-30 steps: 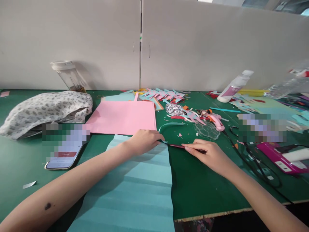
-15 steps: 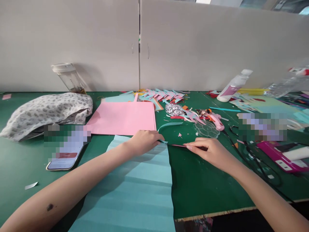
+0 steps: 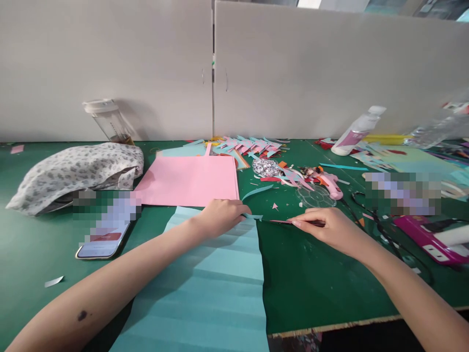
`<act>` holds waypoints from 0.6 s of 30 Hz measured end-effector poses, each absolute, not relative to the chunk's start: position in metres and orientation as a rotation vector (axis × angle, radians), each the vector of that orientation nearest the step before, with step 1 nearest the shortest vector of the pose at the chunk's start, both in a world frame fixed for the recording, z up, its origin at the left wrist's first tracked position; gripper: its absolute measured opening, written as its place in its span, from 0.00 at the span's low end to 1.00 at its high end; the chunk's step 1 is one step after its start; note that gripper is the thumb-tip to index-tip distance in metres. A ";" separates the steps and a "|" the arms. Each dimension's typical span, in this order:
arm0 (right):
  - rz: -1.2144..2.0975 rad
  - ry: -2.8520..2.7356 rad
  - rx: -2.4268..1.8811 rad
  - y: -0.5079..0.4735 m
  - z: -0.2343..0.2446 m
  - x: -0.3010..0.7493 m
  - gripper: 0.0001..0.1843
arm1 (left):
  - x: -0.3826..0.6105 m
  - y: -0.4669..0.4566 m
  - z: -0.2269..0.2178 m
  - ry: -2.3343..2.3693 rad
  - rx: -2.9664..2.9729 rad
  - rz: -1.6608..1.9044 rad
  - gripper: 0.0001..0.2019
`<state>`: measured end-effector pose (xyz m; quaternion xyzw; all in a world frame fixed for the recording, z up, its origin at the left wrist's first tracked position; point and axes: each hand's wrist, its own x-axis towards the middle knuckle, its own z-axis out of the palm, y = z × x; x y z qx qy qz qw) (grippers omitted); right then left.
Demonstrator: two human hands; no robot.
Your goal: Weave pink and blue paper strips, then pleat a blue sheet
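Note:
A long sheet of light blue paper (image 3: 216, 283) with crosswise creases runs from the table's front edge up to my left hand (image 3: 225, 215). That hand is closed over the sheet's far edge, pressing it to the table. A narrow blue strip (image 3: 253, 216) sticks out to the right from beneath its fingers. My right hand (image 3: 318, 225) pinches a slim, knife-like tool (image 3: 280, 222), pink toward the tip and dark by the palm. Its tip points left, just beyond the paper's right edge. Most of its handle is hidden by the fingers.
Pink sheets (image 3: 190, 181) lie beyond my left hand, and a phone (image 3: 104, 242) and patterned cloth pouch (image 3: 80, 168) are left. A pink glue gun (image 3: 330, 186), cables and a magenta power strip (image 3: 432, 239) sit right. Paper scraps, bottles and a tumbler (image 3: 110, 122) stand farther back.
My right hand has drawn the slim tool a little to the right, away from the paper. More of the blue strip's end shows beyond my left fingers. My left hand stays on the paper.

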<state>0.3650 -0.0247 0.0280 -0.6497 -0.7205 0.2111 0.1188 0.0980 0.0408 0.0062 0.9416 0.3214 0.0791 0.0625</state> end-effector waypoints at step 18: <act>0.784 -1.767 -1.879 -0.037 0.028 0.382 0.19 | 0.103 0.031 0.011 1.132 2.895 0.114 0.14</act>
